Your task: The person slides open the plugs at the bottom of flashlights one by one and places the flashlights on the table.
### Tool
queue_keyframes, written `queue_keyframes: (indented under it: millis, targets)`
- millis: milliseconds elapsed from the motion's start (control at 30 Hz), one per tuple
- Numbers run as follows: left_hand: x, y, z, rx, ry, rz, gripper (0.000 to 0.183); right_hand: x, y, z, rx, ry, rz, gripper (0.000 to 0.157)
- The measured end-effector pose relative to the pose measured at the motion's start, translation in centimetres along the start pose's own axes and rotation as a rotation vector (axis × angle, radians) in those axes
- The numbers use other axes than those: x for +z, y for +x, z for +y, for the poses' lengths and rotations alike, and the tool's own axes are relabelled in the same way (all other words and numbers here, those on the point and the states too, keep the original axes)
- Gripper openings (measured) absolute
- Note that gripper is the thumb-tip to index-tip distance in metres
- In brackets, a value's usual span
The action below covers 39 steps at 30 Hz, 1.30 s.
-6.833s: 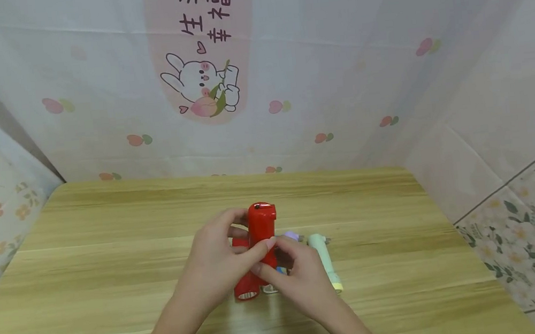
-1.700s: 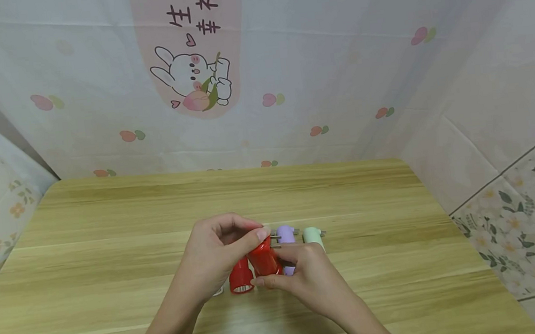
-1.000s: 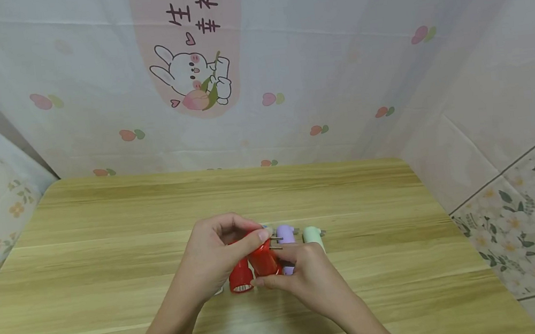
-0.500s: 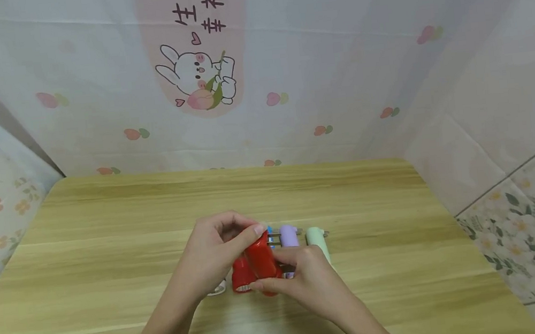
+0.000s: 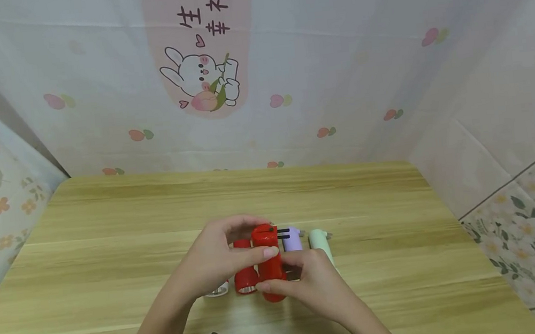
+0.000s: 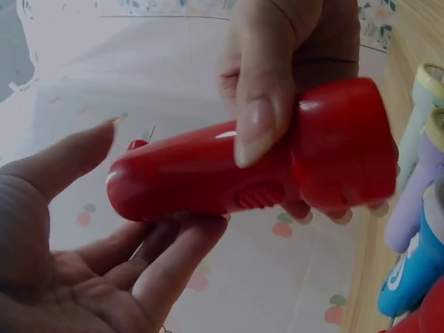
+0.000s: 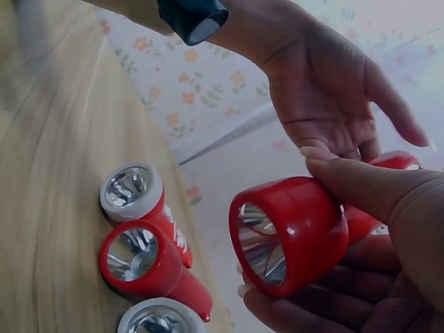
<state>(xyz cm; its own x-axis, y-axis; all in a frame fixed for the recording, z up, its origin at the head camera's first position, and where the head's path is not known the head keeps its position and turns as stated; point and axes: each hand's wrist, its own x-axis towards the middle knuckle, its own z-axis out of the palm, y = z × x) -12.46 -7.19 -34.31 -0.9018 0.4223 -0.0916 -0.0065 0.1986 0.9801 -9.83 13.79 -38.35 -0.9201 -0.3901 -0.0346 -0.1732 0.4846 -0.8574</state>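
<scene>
A red flashlight (image 5: 269, 266) is held upright above the table in the head view, two prongs sticking out sideways near its tail end. My right hand (image 5: 314, 281) grips it around the neck and head, the thumb (image 6: 257, 128) lying on the body in the left wrist view. There, the fingers of my left hand (image 6: 90, 257) touch the underside near the tail, while the thumb stands apart from it. The ribbed switch (image 6: 260, 195) shows on the body. In the right wrist view the flashlight's lens and reflector (image 7: 262, 246) show, with my left hand (image 7: 322, 94) behind.
More flashlights lie in a row on the wooden table (image 5: 113, 268): a red one (image 5: 246, 276), a white-rimmed one (image 5: 218, 290), a purple one (image 5: 292, 239), a green one (image 5: 320, 241) and a blue one (image 6: 409, 274). A printed curtain (image 5: 326, 75) hangs behind.
The prongs, folded in the oldest frame, now stick out. Over the last second the flashlight has turned more upright, its tail end showing, and my left thumb has moved down from that end.
</scene>
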Motion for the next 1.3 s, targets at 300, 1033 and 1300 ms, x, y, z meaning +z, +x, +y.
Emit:
queue_keyframes:
  millis: [300, 1033, 1300]
  targets:
    - [0.4, 0.7, 0.1, -0.009, 0.089, 0.005, 0.044, -0.1, -0.6, 0.1, 0.092, 0.091, -0.001, 0.037]
    - [3.7, 5.7, 1.7, -0.050, 0.180, -0.059, 0.039, -1.2, -3.9, 1.5, 0.346, 0.133, 0.392, 0.046]
    - [5.7, 8.5, 2.0, -0.048, 0.241, -0.174, 0.037, -2.2, -5.0, 3.0, 0.381, 0.069, 0.475, 0.042]
